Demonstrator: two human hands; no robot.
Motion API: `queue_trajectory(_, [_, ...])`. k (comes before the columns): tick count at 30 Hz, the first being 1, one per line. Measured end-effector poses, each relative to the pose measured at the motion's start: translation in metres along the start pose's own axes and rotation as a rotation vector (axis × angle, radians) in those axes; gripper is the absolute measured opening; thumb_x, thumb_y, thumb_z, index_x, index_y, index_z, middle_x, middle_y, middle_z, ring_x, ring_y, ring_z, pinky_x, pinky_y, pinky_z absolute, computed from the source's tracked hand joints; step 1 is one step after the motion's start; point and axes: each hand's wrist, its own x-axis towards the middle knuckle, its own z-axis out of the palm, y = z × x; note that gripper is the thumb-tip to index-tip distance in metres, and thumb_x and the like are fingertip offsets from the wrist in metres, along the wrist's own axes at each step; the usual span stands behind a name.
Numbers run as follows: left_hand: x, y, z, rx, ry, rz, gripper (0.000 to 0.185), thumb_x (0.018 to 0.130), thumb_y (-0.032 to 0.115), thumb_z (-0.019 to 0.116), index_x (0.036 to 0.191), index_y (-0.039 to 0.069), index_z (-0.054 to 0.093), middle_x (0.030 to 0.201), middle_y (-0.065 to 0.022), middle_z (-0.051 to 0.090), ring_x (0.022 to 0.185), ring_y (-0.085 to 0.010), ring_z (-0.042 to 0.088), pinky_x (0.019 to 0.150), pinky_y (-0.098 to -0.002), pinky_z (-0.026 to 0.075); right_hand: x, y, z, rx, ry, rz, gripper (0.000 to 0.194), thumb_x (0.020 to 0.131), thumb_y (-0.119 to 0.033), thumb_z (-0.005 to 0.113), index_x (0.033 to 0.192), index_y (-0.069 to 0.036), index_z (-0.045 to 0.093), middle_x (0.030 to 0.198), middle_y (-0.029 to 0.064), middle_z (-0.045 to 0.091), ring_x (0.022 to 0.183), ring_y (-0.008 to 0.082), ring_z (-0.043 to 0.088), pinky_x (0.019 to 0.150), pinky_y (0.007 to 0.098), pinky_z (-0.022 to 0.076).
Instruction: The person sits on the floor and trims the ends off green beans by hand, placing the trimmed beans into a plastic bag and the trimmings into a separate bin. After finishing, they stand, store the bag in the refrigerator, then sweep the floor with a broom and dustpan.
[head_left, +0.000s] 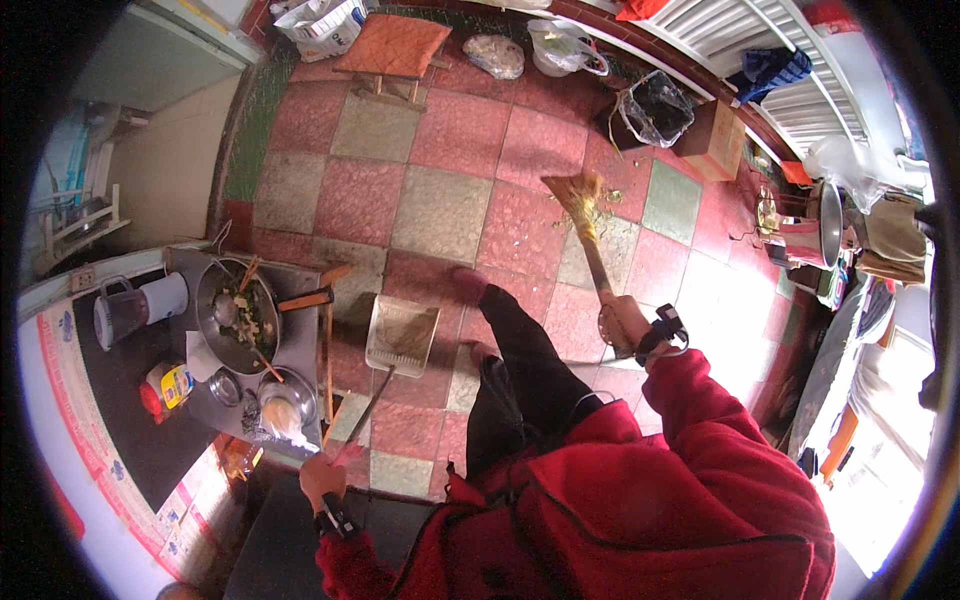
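Note:
My left hand (322, 480) grips the long handle of a dustpan, whose white pan (403, 335) rests on the tiled floor beside the counter. Some brownish dust seems to lie in the pan. In my right hand (628, 321) is the wooden handle of a short straw broom (577, 196). Its bristles are spread on the floor, touching or close to scattered green leafy scraps (600, 214). A few tiny pale bits dot the tiles between broom and pan. My feet stand between the two tools.
On the left counter are a large steel pan (238, 319) of chopped greens, a jug (120, 315) and a metal bowl (289, 394). A lined bin (654, 111) and cardboard box (714, 141) stand beyond the broom. A low stool with orange cushion (394, 45) is at the back.

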Motion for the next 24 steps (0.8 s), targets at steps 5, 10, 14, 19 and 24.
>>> queue_trajectory(5, [-0.006, 0.012, -0.014, -0.029, 0.043, 0.031, 0.019, 0.067, 0.02, 0.063, 0.074, 0.002, 0.065, 0.078, -0.0208, 0.064, 0.078, -0.0395, 0.062, 0.068, -0.0465, 0.049, 0.052, -0.014, 0.028, -0.411, 0.176, -0.178, 0.054, 0.091, -0.052, 0.047, 0.066, -0.004, 0.052, 0.054, 0.0064, 0.051, 0.04, 0.0176, 0.048, 0.036, 0.0333, 0.038])
queue_trajectory(10, [-0.014, 0.023, -0.022, -0.009, 0.018, 0.023, 0.02, 0.069, 0.021, 0.062, 0.075, 0.002, 0.066, 0.08, -0.0218, 0.064, 0.079, -0.0407, 0.062, 0.069, -0.0475, 0.049, 0.064, 0.019, 0.004, -0.456, 0.179, -0.078, 0.056, 0.091, -0.054, 0.046, 0.067, -0.004, 0.054, 0.055, 0.0068, 0.053, 0.043, 0.0193, 0.05, 0.039, 0.0365, 0.0383])
queue_trajectory(14, [-0.017, 0.031, -0.018, 0.174, 0.077, 0.067, 0.03, 0.079, 0.031, 0.062, 0.076, 0.001, 0.066, 0.083, -0.0242, 0.064, 0.081, -0.0421, 0.063, 0.07, -0.05, 0.049, 0.028, 0.066, -0.014, -0.619, 0.196, -0.149, 0.054, 0.091, -0.052, 0.049, 0.068, -0.003, 0.055, 0.057, 0.0076, 0.055, 0.044, 0.019, 0.052, 0.04, 0.0359, 0.0412])
queue_trajectory(19, [-0.017, 0.024, -0.012, 0.206, 0.043, 0.095, 0.024, 0.077, 0.024, 0.062, 0.085, 0.001, 0.066, 0.089, -0.0228, 0.065, 0.088, -0.0396, 0.063, 0.075, -0.0484, 0.05, 0.017, 0.108, -0.015, -0.564, 0.054, -0.223, 0.053, 0.091, -0.048, 0.053, 0.071, 0.001, 0.057, 0.057, 0.0112, 0.058, 0.047, 0.0219, 0.059, 0.042, 0.0367, 0.0468])
queue_trajectory(24, [-0.039, 0.018, -0.002, 0.07, -0.078, 0.032, 0.02, 0.075, 0.019, 0.061, 0.087, 0.002, 0.065, 0.09, -0.0212, 0.066, 0.089, -0.0387, 0.063, 0.076, -0.0473, 0.05, 0.082, 0.075, 0.063, -1.517, 0.084, -1.086, 0.026, 0.089, -0.023, 0.05, 0.088, 0.003, 0.056, 0.066, 0.018, 0.062, 0.058, 0.0309, 0.063, 0.048, 0.042, 0.0472])
